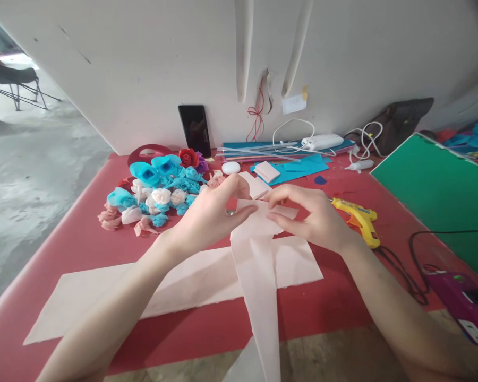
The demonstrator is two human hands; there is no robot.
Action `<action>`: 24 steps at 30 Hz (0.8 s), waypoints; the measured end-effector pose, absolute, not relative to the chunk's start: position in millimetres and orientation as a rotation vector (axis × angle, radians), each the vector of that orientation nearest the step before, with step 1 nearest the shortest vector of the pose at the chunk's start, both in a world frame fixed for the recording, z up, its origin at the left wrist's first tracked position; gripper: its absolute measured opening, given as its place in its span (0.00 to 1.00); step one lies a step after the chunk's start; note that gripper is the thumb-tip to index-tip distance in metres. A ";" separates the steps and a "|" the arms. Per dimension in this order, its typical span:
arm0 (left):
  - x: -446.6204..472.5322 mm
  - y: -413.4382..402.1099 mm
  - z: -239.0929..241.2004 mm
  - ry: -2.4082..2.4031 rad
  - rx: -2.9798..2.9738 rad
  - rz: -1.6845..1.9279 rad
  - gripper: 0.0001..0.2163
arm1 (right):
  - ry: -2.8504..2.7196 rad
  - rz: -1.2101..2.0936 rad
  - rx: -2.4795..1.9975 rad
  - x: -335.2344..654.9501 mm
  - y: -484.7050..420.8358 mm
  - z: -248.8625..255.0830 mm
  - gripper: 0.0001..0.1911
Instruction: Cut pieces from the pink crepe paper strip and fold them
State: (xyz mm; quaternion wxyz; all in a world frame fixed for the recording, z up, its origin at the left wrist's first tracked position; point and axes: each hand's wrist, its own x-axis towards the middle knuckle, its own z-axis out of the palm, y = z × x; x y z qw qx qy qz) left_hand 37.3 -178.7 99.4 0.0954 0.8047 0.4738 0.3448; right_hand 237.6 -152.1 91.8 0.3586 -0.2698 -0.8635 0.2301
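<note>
Both hands hold the top end of a long pale pink crepe paper strip (258, 270), which hangs down past the table's front edge. My left hand (223, 204) pinches its upper left edge between thumb and fingers. On the other side, my right hand (302, 215) pinches the paper near its upper right, where a flap sticks out. Beneath them a wide pale pink paper sheet (199, 276) lies flat across the table. Just beyond the fingers are small folded pink papers (266, 172). A yellow glue gun (358, 217) rests to the right of my right hand.
Blue, white, pink and red paper flowers (159, 193) are heaped at left on the red table (175, 339). A phone (195, 130) leans on the wall. Blue paper (298, 168), a green board (442, 201) and a purple power strip (460, 302) with cords lie rightward.
</note>
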 end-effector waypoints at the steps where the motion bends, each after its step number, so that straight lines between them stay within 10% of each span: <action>1: 36.7 -178.5 100.4 1.404 2.381 1.023 0.07 | -2.260 0.565 -0.642 237.8 -151.3 92.2 0.01; 24: 27.9 -181.1 112.2 0.922 2.838 0.597 0.10 | -2.467 0.193 -0.427 234.1 -156.4 90.7 0.08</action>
